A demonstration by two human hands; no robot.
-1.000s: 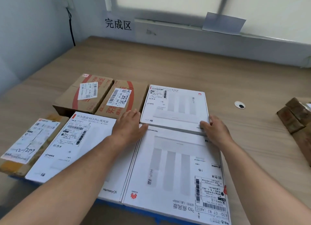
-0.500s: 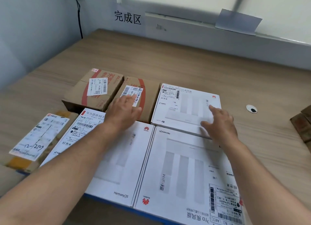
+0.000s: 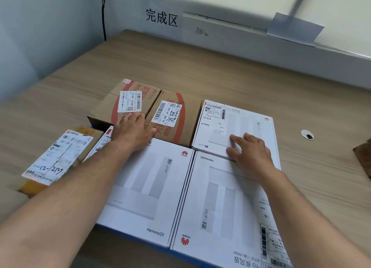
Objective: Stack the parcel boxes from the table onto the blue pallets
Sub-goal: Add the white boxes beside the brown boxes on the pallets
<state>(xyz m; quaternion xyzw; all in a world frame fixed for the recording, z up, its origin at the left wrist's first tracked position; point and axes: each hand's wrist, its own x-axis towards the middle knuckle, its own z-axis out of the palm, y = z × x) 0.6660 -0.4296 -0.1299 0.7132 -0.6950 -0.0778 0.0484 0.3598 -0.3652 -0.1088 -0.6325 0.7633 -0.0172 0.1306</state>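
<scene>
Several parcels lie packed side by side, a strip of blue pallet [image 3: 128,234] showing under their near edge. A small white box [image 3: 236,125] sits at the back right, with my right hand [image 3: 251,151] flat on its near edge, fingers spread. Two large white boxes lie in front: one on the left [image 3: 148,189], one on the right [image 3: 224,203]. My left hand [image 3: 132,131] rests open where the left white box meets two brown cartons, one on the left [image 3: 112,107] and one on the right [image 3: 180,125]. A brown parcel with a handwritten label [image 3: 56,157] lies far left.
The wooden surface [image 3: 200,71] stretches back to a white wall ledge with a paper sign [image 3: 161,17]. A round cable grommet [image 3: 307,135] sits to the right. Brown objects [image 3: 363,157] show at the right edge. A black cable [image 3: 103,13] hangs in the left corner.
Both hands let go of the small white box's near edge. My left hand slid left onto the brown cartons; my right hand moved onto the small box's top.
</scene>
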